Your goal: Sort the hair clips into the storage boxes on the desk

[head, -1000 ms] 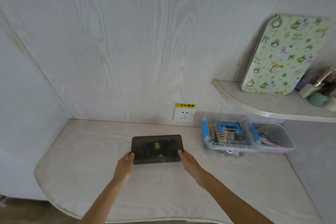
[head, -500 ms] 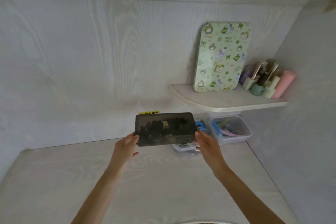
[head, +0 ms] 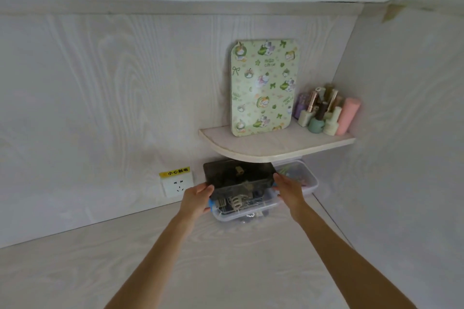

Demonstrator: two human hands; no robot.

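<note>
My left hand point(head: 197, 199) and right hand point(head: 288, 189) grip the dark box point(head: 238, 178) by its ends, above the clear box point(head: 247, 211) at twelve o'clock on the bench point(head: 150, 258).

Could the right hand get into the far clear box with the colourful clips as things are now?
Probably not right away. The right hand is busy holding one end of the dark box, and the far clear box sits tucked under the shelf, partly hidden. It lies just beside that hand, so once freed, likely yes.
</note>
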